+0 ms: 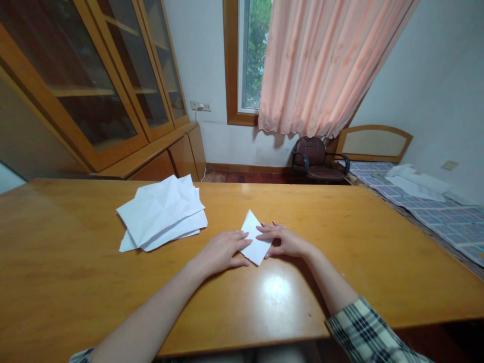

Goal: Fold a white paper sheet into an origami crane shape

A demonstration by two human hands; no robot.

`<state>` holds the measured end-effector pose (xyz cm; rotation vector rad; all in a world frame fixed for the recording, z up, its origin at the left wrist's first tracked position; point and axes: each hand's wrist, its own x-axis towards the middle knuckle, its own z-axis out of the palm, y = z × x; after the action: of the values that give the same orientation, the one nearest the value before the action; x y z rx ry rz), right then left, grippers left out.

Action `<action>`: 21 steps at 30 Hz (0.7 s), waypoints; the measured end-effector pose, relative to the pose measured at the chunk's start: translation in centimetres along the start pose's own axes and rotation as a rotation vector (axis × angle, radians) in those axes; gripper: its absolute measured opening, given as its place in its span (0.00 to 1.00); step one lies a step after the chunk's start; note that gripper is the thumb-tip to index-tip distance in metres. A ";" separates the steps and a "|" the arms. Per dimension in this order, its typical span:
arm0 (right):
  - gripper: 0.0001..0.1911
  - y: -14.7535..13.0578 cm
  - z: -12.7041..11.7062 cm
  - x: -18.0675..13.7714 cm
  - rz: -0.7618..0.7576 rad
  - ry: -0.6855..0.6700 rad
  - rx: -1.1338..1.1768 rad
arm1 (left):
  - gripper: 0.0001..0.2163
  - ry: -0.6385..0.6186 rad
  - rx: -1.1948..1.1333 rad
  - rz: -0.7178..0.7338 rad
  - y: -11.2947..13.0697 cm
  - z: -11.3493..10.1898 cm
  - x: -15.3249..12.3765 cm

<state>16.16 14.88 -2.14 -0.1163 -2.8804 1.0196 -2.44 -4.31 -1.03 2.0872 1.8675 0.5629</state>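
Note:
A small folded piece of white paper [254, 250], roughly diamond-shaped, lies on the wooden table between my hands, one point facing away from me. My left hand [226, 249] rests along its left edge, fingertips on the paper and thumb stretched out near its lower corner. Over the right edge lies my right hand [283, 240], its fingers spread and their tips touching the paper. Neither hand grips the paper; both press on it from above. Parts of its left and right edges are hidden under my fingers.
Creased white sheets [162, 209] are stacked loosely on the table [75, 282], left of my hands. Beyond the table stand a glass-fronted cabinet [124, 96], an office chair [310, 156] and a bed [427, 201] with papers on it. A pink curtain [313, 65] partly covers the window.

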 end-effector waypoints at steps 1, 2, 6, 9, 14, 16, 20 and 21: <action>0.31 0.1 0.0 0.0 0.003 0.003 0.007 | 0.24 0.000 -0.025 0.014 -0.5 -0.3 0.1; 0.32 0.1 -0.1 0.0 0.005 0.006 0.012 | 0.23 0.011 -0.046 0.030 -1.0 -0.5 0.3; 0.31 0.3 -0.1 0.1 0.009 0.015 0.040 | 0.22 -0.014 -0.098 0.070 -2.1 -1.0 0.7; 0.29 0.4 -0.1 0.1 0.008 0.020 0.053 | 0.20 -0.026 -0.103 0.060 -2.3 -1.2 0.8; 0.22 0.5 0.0 0.3 0.000 0.057 0.097 | 0.26 0.006 -0.121 0.045 -2.1 -1.4 0.7; 0.19 0.4 0.0 0.3 -0.012 0.070 0.106 | 0.27 0.014 -0.128 0.037 -2.0 -1.4 0.6; 0.17 0.4 0.1 0.5 -0.022 0.109 0.102 | 0.20 0.043 -0.170 0.010 -1.8 -1.5 0.6; 0.17 0.4 0.2 0.5 -0.022 0.121 0.096 | 0.18 0.050 -0.188 0.006 -1.8 -1.5 0.7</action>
<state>15.62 15.11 -2.48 -0.1353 -2.7137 1.1046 -4.65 -3.51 -0.47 1.9748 1.7608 0.7671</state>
